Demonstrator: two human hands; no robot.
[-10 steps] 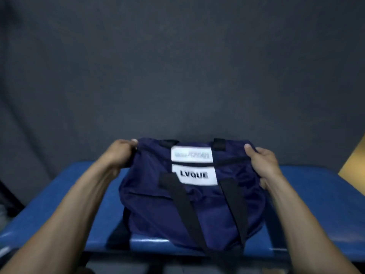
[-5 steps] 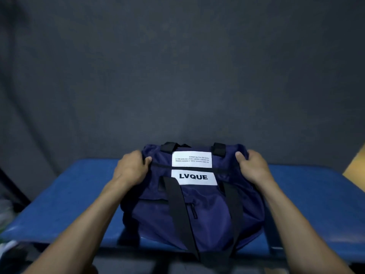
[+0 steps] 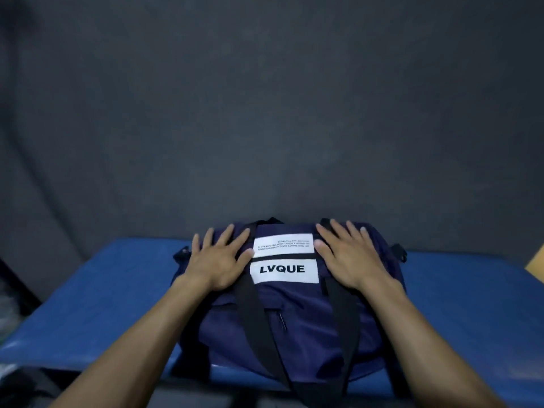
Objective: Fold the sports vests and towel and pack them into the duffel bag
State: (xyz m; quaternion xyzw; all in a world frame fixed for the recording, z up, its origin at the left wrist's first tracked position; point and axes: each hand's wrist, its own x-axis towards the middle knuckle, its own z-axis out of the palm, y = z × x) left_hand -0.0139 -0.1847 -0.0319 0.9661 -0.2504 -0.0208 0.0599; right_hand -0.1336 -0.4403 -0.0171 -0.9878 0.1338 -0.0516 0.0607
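Note:
A navy duffel bag (image 3: pixel 306 325) with black straps and white labels reading LVQUE sits zipped on the blue table (image 3: pixel 97 295). My left hand (image 3: pixel 217 257) lies flat on the bag's top, left of the labels, fingers spread and straight. My right hand (image 3: pixel 350 257) lies flat on the top to the right of the labels, fingers spread too. Both palms press on the fabric. No vests or towel are in sight.
A dark grey backdrop rises behind the table. The bag's black straps (image 3: pixel 253 325) hang over the table's near edge. A yellowish object (image 3: pixel 537 265) shows at the far right. Dim clutter lies below the table at the left.
Both hands have let go of the bag's top ends and moved inward, now lying flat with spread fingers on either side of the labels. The bag sits lower and flatter.

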